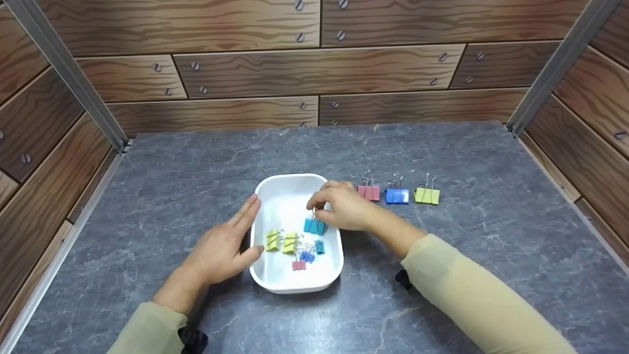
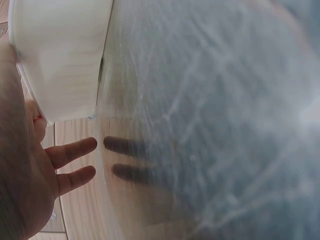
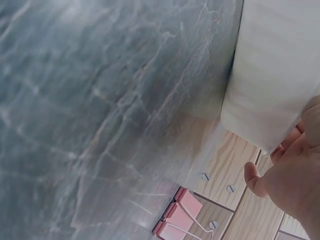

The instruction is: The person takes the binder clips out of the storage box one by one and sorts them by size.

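Note:
A white rectangular tray (image 1: 285, 282) stands mid-table with several binder clips in it. Inside its right part, my right hand (image 1: 346, 206) pinches the wire handles of a large teal binder clip (image 1: 314, 226) between thumb and forefinger. My left hand (image 1: 221, 250) rests on the tray's left rim with fingers straight. Two yellow-green binder clips (image 1: 272, 240) lie near the left thumb, beside a small teal clip (image 1: 320, 247), a small blue clip (image 1: 307, 256) and a small pink clip (image 1: 299, 265). In the right wrist view the tray wall hides the fingertips.
Right of the tray, a row holds a pink binder clip (image 1: 368, 192), a blue binder clip (image 1: 397, 195) and a yellow-green binder clip (image 1: 427, 195). Wood-patterned panels (image 1: 314, 69) and metal posts (image 1: 73, 83) bound the grey marbled table (image 1: 196, 162).

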A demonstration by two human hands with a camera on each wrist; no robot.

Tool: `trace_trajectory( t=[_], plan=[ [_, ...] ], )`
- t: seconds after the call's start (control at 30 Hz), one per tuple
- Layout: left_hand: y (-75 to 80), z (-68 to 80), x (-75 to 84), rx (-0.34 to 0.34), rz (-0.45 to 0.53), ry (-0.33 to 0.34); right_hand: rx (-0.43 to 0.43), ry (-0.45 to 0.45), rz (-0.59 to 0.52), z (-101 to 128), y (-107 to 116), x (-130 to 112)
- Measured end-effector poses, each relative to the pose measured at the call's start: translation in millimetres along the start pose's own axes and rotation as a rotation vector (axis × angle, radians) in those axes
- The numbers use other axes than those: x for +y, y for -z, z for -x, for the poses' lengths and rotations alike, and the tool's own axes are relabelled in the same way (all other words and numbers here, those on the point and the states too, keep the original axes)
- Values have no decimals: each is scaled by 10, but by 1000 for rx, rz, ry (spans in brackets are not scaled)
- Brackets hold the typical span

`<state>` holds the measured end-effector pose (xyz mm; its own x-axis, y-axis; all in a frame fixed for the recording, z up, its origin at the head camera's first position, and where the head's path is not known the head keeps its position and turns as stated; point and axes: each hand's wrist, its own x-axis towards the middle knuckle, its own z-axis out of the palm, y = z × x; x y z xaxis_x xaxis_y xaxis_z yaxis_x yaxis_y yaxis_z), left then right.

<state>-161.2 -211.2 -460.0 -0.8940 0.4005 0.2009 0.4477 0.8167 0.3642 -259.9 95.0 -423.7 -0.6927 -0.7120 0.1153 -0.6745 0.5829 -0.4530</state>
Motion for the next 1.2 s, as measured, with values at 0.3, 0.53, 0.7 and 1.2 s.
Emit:
trace_trajectory(
  t=[0.3,0.53,0.7,1.2],
  plan=[
    [7,-1,0,-3,4,-3,17,-4,-42,5,-22,9],
    [10,4,2,3,1,-7,63,11,-87,24,-37,10],
    [10,9,3,4,5,-7,87,-1,-142,15,-30,-1],
    [4,2,7,10,2,-12,201,-95,-373,-3,114,-47]
  ],
)
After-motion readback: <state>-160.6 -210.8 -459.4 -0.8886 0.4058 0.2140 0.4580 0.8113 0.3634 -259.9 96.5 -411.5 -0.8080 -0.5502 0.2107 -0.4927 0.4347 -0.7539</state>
